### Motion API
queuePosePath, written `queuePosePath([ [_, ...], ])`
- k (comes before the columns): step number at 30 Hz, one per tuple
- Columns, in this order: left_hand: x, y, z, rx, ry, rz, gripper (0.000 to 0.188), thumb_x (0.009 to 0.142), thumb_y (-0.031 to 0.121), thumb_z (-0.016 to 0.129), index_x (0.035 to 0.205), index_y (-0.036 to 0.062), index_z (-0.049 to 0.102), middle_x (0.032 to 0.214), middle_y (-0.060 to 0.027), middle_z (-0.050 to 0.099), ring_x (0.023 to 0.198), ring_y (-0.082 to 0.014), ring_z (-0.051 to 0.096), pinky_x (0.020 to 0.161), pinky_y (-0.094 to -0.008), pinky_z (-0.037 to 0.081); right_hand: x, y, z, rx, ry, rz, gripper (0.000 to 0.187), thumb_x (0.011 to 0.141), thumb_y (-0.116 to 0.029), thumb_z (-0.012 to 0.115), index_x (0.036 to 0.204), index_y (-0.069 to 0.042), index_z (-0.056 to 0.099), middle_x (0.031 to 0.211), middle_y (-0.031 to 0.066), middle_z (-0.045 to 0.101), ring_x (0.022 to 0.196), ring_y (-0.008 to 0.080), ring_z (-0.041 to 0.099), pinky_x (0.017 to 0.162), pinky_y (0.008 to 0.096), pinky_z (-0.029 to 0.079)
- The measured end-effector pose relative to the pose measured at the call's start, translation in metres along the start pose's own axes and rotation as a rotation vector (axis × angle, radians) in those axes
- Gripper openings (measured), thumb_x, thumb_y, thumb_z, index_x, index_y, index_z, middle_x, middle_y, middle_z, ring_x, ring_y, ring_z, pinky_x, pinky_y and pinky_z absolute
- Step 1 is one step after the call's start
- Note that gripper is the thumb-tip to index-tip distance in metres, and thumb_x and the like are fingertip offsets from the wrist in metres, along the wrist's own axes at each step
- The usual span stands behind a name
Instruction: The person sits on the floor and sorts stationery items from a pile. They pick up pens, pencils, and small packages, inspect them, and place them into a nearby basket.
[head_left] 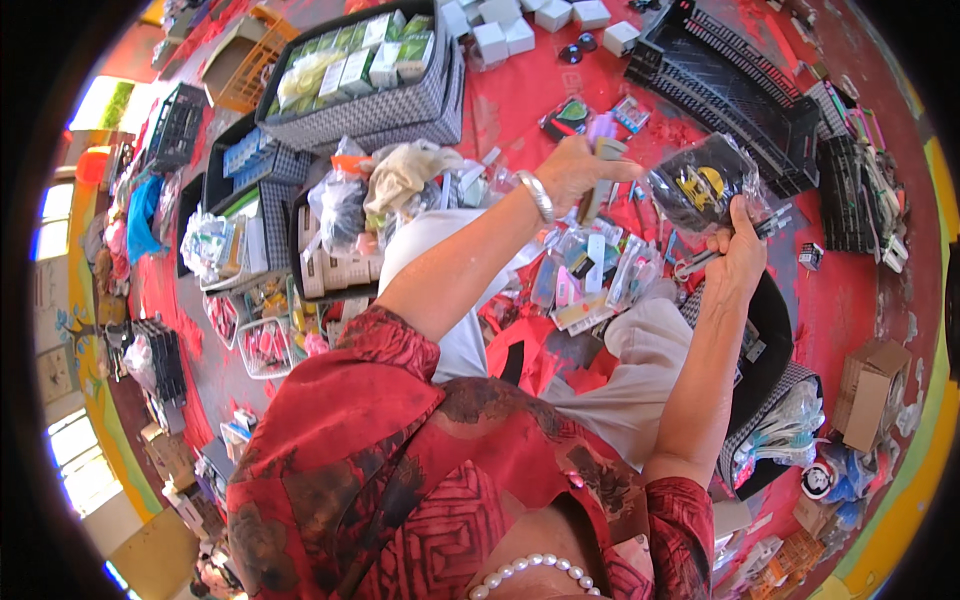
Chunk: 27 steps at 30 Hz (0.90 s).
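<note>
My right hand [738,255] is closed on the lower right edge of a flat black packet [700,185] in clear plastic with a yellow print, holding it up over the pile. My left hand [575,175], a silver bangle on its wrist, is closed around a long olive-green object [597,195] whose kind I cannot make out. Its thumb points toward the packet's left edge. Grey scissor-like handles [697,263] show beside my right fingers; whether I hold them is unclear. Under both hands lies a heap of small plastic-wrapped goods [595,270] in pink, white and blue.
A black plastic crate [730,85] stands at the far right. A checked basket [365,110] of green-and-white boxes is at the far left, near small white boxes [505,35]. Bagged goods [345,205] fill a bin left of my knee. A cardboard box [870,390] sits right.
</note>
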<state>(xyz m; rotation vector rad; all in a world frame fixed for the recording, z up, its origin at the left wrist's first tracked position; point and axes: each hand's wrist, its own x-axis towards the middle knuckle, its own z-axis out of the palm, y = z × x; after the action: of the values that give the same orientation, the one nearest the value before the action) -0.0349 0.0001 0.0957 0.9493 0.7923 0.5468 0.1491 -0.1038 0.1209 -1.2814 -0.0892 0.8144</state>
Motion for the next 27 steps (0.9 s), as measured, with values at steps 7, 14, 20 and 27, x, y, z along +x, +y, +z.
queuePosePath([
  [7, -0.004, 0.000, 0.008, -0.004, 0.124, 0.046, 0.024, 0.055, 0.001, 0.070, 0.075, 0.0006, 0.057, 0.065, -0.0054, 0.056, 0.056, -0.0141, 0.053, 0.049, -0.0277, 0.042, -0.001, 0.008, 0.014, -0.002, -0.044, 0.093, 0.012, 0.073, -0.010, 0.067, 0.073, -0.005, 0.057, 0.054, -0.0004, 0.046, 0.039, 0.0069, 0.032, 0.039, 0.0236, 0.026],
  [14, -0.006, 0.004, 0.002, 0.088, -0.050, 0.150, 0.019, 0.066, 0.005, 0.066, 0.082, 0.0036, 0.056, 0.066, 0.0012, 0.050, 0.054, -0.0071, 0.045, 0.046, -0.0213, 0.036, 0.007, 0.018, 0.000, -0.077, -0.040, 0.134, 0.009, 0.074, -0.011, 0.064, 0.074, -0.006, 0.057, 0.059, 0.0006, 0.052, 0.045, 0.0097, 0.045, 0.040, 0.0221, 0.034],
  [20, 0.005, 0.010, 0.002, 0.057, -0.149, 0.084, 0.017, 0.071, -0.003, 0.061, 0.083, 0.0044, 0.050, 0.094, -0.0119, 0.058, 0.070, -0.0119, 0.058, 0.052, -0.0201, 0.048, 0.007, -0.015, -0.007, 0.284, 0.191, 0.013, 0.013, 0.066, -0.005, 0.067, 0.067, -0.006, 0.053, 0.054, 0.0022, 0.044, 0.039, 0.0118, 0.036, 0.036, 0.0295, 0.029],
  [27, 0.031, -0.013, -0.008, -0.042, -0.026, -0.124, 0.020, 0.070, 0.000, 0.064, 0.083, 0.0065, 0.050, 0.095, -0.0100, 0.059, 0.073, -0.0108, 0.059, 0.051, -0.0174, 0.047, -0.006, -0.065, -0.094, 0.537, 0.365, -0.107, 0.008, 0.068, -0.004, 0.065, 0.070, -0.004, 0.056, 0.056, 0.0039, 0.049, 0.041, 0.0139, 0.038, 0.038, 0.0321, 0.031],
])
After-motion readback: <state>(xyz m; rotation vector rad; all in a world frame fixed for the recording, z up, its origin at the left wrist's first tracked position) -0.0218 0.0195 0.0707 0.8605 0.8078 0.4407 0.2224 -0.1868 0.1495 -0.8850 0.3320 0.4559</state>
